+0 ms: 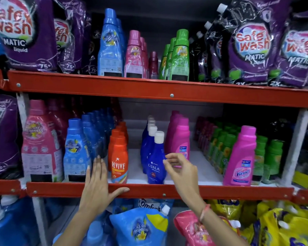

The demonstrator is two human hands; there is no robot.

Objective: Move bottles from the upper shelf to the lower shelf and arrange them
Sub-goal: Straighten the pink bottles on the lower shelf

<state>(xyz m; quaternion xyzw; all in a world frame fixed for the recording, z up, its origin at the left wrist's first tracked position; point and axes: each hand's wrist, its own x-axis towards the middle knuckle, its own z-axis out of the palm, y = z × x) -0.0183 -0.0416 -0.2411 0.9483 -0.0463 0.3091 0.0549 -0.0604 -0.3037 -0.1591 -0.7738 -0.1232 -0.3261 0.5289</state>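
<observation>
The person's left hand (98,181) lies flat and spread against the red front rail of the lower shelf (220,193), fingers pointing up beside the orange Revive bottle (119,160), thumb stretched along the rail; it grips nothing. The right hand (180,170) hovers with fingers loosely curled and apart, its fingertips just at the side of the front Ujala bottle (156,163), a dark blue bottle with a white cap; whether they touch it cannot be told. More white-capped blue bottles queue behind that one. Just right of them stands a row of pink bottles (180,137), partly hidden by the right hand, and further right a single pink Vanish bottle (241,157) at the shelf edge with green bottles (220,148) packed behind it. Left of the Revive row, light blue bottles (76,150) and a large pink one (40,142) crowd the shelf. On the upper shelf (149,87) a tall blue bottle (110,45), pink bottles (134,55) and green bottles (179,55) stand between purple Safewash pouches (251,41). Refill pouches (140,226) lie below the lower rail
</observation>
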